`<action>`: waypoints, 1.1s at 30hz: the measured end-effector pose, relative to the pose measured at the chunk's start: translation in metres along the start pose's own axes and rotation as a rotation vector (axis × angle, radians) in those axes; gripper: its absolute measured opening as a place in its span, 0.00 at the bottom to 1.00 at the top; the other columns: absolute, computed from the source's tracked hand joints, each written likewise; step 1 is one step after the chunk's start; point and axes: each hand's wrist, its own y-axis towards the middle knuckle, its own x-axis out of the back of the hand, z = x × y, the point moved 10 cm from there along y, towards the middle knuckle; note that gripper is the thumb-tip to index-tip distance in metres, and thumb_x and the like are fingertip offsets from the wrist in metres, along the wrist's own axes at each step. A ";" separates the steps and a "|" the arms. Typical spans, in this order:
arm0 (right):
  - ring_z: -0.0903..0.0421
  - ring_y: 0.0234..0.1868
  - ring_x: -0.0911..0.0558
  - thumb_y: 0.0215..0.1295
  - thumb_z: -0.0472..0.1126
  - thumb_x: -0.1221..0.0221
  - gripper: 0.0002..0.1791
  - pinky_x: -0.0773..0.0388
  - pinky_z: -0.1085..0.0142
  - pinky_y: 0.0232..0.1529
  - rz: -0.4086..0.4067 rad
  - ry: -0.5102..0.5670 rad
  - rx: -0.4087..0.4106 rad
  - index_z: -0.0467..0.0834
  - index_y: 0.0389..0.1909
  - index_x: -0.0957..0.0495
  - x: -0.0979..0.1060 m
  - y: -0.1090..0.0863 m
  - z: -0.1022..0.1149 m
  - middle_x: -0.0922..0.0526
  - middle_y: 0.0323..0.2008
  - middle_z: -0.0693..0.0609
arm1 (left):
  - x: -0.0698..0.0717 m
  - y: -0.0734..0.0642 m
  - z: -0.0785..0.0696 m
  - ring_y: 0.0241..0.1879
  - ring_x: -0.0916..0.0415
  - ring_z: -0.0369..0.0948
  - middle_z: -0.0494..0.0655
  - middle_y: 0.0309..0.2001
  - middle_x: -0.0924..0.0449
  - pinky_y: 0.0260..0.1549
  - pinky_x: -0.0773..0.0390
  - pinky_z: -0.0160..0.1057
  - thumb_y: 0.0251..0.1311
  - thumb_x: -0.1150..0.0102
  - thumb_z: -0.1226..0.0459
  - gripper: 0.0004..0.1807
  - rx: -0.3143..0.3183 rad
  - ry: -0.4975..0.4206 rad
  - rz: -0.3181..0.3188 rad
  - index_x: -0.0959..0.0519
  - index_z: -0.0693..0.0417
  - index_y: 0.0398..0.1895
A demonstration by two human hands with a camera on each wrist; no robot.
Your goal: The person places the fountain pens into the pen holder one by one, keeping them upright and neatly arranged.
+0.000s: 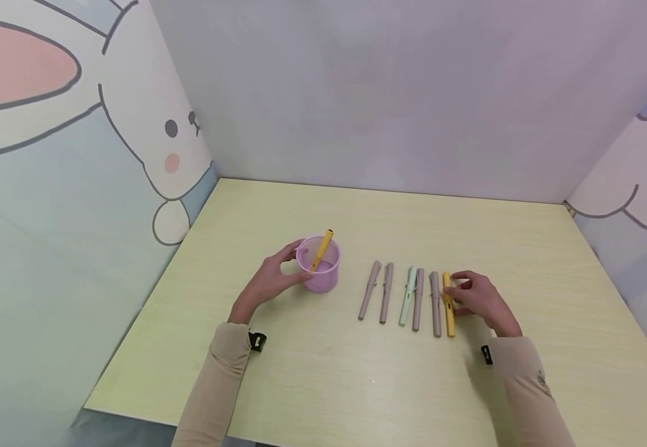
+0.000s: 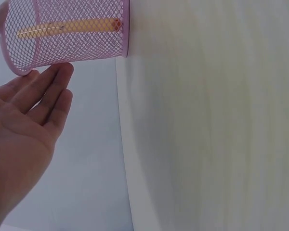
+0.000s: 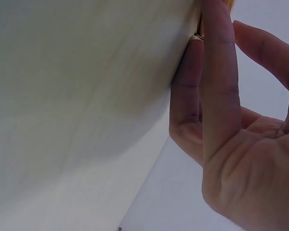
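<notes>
A pink mesh pen cup [image 1: 323, 284] stands upright on the table, with a yellow pen [image 1: 324, 244] leaning inside it. My left hand [image 1: 269, 282] holds the cup from its left side, thumb at the front and fingers behind; the left wrist view shows the fingertips [image 2: 63, 72] against the mesh. At the right end of a row of pens lies a second yellow pen [image 1: 450, 321]. My right hand [image 1: 482, 301] has its fingers about this pen's upper half and seems to pinch it. In the right wrist view only a sliver of that pen shows at the top.
Left of the second yellow pen lie several mauve pens [image 1: 386, 295] and one mint green pen [image 1: 407, 298], roughly parallel. The pale wooden table [image 1: 312, 385] meets a plain wall [image 1: 368, 112] at the back. Cartoon-printed panels [image 1: 49, 248] flank it on both sides.
</notes>
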 end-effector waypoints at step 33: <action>0.53 0.36 0.18 0.74 0.31 0.43 0.32 0.13 0.57 0.36 0.005 0.073 0.015 0.23 0.71 0.46 0.005 0.001 -0.005 0.26 0.47 0.35 | 0.000 -0.001 0.001 0.69 0.32 0.55 0.53 0.69 0.25 0.63 0.34 0.68 0.62 0.29 0.48 0.45 -0.003 -0.007 0.006 0.37 0.46 0.80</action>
